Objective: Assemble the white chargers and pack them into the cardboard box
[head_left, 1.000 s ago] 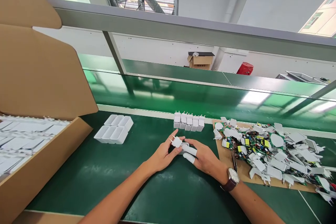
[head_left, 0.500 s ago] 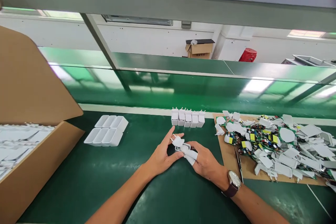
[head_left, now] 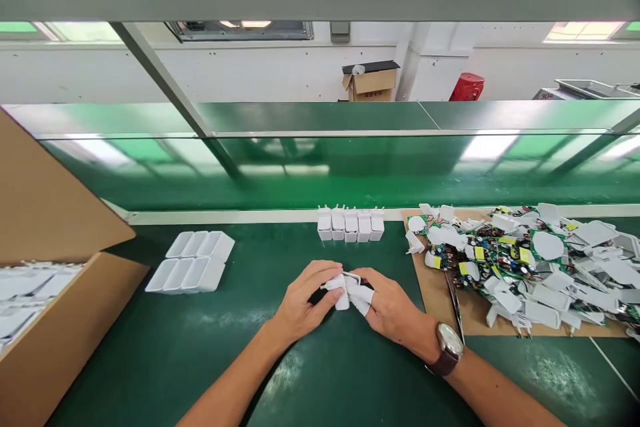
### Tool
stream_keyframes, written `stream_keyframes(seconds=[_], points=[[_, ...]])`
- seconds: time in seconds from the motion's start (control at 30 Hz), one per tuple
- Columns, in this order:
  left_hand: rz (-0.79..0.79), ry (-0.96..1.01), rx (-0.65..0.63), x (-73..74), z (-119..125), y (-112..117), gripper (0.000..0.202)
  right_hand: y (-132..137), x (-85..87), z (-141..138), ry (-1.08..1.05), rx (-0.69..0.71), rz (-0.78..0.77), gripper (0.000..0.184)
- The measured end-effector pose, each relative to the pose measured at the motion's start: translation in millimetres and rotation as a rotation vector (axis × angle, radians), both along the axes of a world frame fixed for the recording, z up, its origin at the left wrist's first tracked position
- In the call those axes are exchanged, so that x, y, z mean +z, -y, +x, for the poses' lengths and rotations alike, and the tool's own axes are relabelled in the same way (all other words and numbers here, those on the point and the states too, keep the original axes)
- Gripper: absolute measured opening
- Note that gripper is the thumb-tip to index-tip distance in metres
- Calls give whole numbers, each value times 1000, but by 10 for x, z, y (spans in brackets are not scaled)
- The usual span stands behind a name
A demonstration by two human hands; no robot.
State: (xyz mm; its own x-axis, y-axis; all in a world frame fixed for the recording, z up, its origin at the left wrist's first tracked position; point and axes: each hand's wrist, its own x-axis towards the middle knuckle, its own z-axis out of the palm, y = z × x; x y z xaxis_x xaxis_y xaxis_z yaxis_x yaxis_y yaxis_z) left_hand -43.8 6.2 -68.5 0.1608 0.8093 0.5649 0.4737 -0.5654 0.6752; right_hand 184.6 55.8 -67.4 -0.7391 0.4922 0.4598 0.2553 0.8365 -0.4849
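Observation:
Both my hands meet above the green bench at the centre. My left hand (head_left: 309, 297) is closed, thumb and fingers pinching a white plug piece (head_left: 342, 299) with a flat rounded face. My right hand (head_left: 393, 303), a watch on its wrist, grips a white charger housing (head_left: 354, 278) whose open rim faces the plug piece. White material (head_left: 361, 298) covers the right fingertips' area; whether it is finger covers or part of the housing I cannot tell. The two white parts touch or overlap, and fingers partly hide them. Behind them stands a row of several white chargers (head_left: 351, 223), pins up.
At left are open white housings (head_left: 197, 272) in two rows and a cardboard box (head_left: 95, 320) of white parts. At right, circuit boards with white covers (head_left: 530, 267) lie heaped on a cardboard sheet (head_left: 473, 320), with tweezers (head_left: 455, 303) at its left side.
My left fingers have curled down over the plug piece, which has turned and now sits closer against the housing. My right hand holds nearly the same place. The camera view has levelled slightly.

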Motion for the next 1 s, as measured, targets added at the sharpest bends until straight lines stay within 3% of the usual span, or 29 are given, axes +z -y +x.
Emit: stream_keyframes(seconds=[0.23,0.4,0.53,0.83,0.93,1.0], points=[[-63,7,72,3,-10,2,14,73,53,-68,0,-64,21,40],[-112,9,81,36,-6,7,16,45,58,-32,-51,-55,-179,33],[-111,2,72,59,1,11,16,40,25,6,-104,-112,-264,40],[-166,7,68,47,-42,10,22,73,50,-70,4,-74,-81,32],[-202,36,40,22,-50,19,23,65,26,-87,-53,-79,-177,31],[-212,80,9,-3,-29,36,49,49,3,-106,-186,-110,-368,28]])
